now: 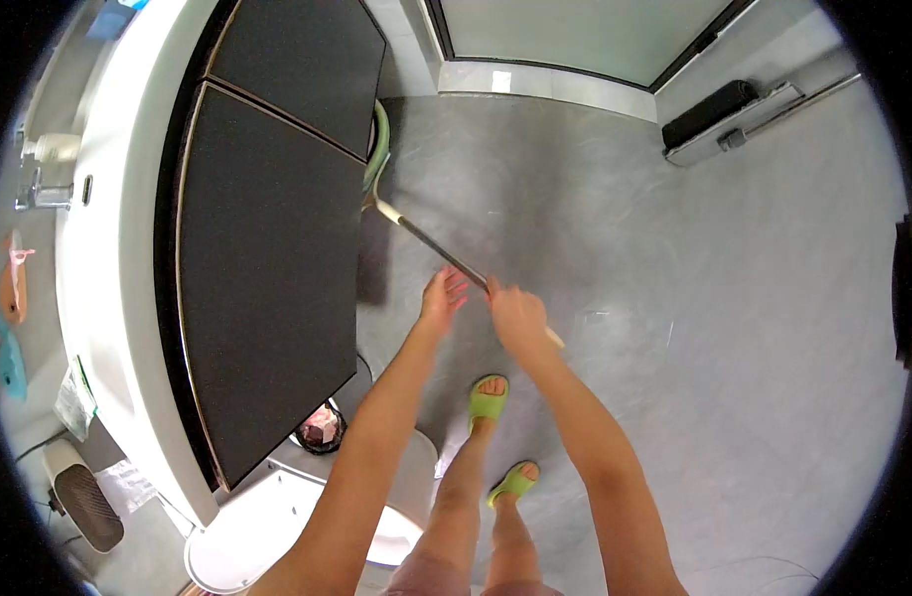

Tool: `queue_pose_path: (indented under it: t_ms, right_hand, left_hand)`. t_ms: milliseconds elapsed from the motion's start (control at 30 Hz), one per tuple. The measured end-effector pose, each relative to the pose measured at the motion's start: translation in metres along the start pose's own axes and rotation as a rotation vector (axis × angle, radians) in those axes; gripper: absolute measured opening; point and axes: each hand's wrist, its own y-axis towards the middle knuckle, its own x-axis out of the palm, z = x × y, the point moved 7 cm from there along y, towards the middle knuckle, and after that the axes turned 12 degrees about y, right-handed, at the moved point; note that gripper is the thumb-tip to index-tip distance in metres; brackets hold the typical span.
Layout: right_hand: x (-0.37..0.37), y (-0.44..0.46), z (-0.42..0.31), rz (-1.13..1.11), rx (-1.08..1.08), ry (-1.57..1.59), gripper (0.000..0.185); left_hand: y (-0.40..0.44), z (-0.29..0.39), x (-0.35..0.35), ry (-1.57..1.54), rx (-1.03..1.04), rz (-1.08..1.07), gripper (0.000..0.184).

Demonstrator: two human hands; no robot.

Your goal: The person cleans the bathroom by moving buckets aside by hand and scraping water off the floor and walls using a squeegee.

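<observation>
My right hand [518, 318] is closed round the upper part of a long-handled floor tool [431, 244], with its pale end sticking out past my fingers. The tool has a dark metallic pole and a cream collar; its thin pale head reaches the cabinet's edge and is partly hidden, so its exact kind is unclear. My left hand [444, 296] is beside the pole, fingers apart and holding nothing. Behind the tool's head, a green basin-like rim [380, 137] shows from under the dark vanity cabinet [267, 268].
Grey floor [615, 238] stretches to the right. A toilet [252, 531] and a small bin [321, 429] stand at lower left. Above the cabinet is a white sink counter [128, 298]. A wall rack with a dark roll [709, 111] and a framed glass door [585, 35] are at the far side.
</observation>
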Motion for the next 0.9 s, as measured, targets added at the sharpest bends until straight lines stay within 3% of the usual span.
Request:
queue_pose_path:
  t_ms: [167, 300, 367, 433, 500, 567, 700, 767, 900]
  right_hand:
    - [-0.021, -0.008, 0.005, 0.092, 0.092, 0.058, 0.027]
    - [-0.018, 0.033, 0.01, 0.0, 0.107, 0.148, 0.026]
    - [-0.009, 0.061, 0.001, -0.002, 0.079, 0.195, 0.026]
    - [0.008, 0.073, 0.0, -0.148, 0.167, 0.39, 0.023]
    - [0.017, 0.062, 0.006, -0.153, 0.193, 0.394, 0.022]
    - [0.024, 0.04, 0.017, -0.15, 0.232, 0.406, 0.021]
    - [0.032, -0.043, 0.069, -0.14, 0.356, 0.295, 0.023]
    - [0.042, -0.104, 0.111, -0.067, 0.428, 0.256, 0.022]
    - [0.049, -0.237, 0.201, -0.13, 0.604, 0.152, 0.023]
  left_hand:
    - [-0.019, -0.016, 0.032, -0.06, -0.05, -0.123, 0.051]
    - [-0.034, -0.005, 0.073, -0.069, -0.064, -0.194, 0.049]
    - [-0.035, 0.012, 0.086, -0.255, 0.091, -0.251, 0.044]
    - [-0.022, 0.004, 0.078, -0.298, 0.045, -0.185, 0.04]
    - [-0.019, -0.009, 0.071, -0.339, -0.004, -0.126, 0.037]
    - [-0.024, -0.023, 0.067, -0.06, -0.033, -0.092, 0.032]
    - [-0.064, -0.081, 0.078, 0.091, -0.244, -0.056, 0.035]
    - [-0.104, -0.1, 0.113, 0.094, -0.177, -0.155, 0.042]
    - [-0.172, -0.182, 0.185, 0.273, -0.187, -0.378, 0.046]
